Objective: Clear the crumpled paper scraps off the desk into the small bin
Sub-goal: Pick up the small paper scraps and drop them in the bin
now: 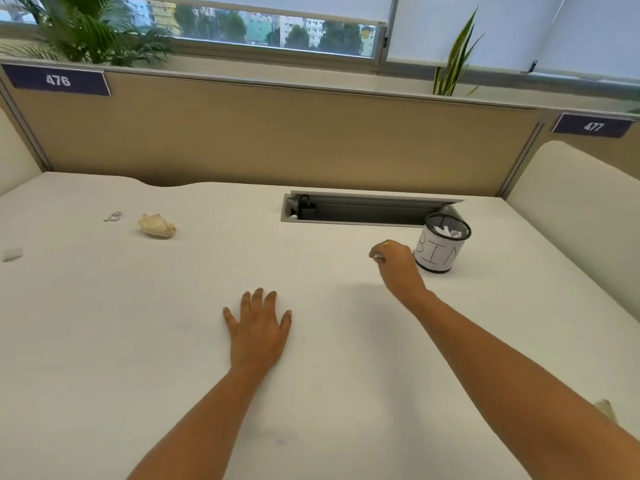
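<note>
Apparently bound for the mesh bin [437,258] beside it, the right hand [394,263] is pinching a white scrap [376,259] in its grip, the left hand [258,329] is bracing flat, released, on the counter [121,341], and a tan paper ball [157,226] is lying well left of the bin.

Bright even daylight from window [270,32]; faint soft shadows; slight blur; edges bowed.

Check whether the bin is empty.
Not empty: white crumpled paper shows inside the mesh rim of the bin. How far down the paper goes, cannot tell.
</note>
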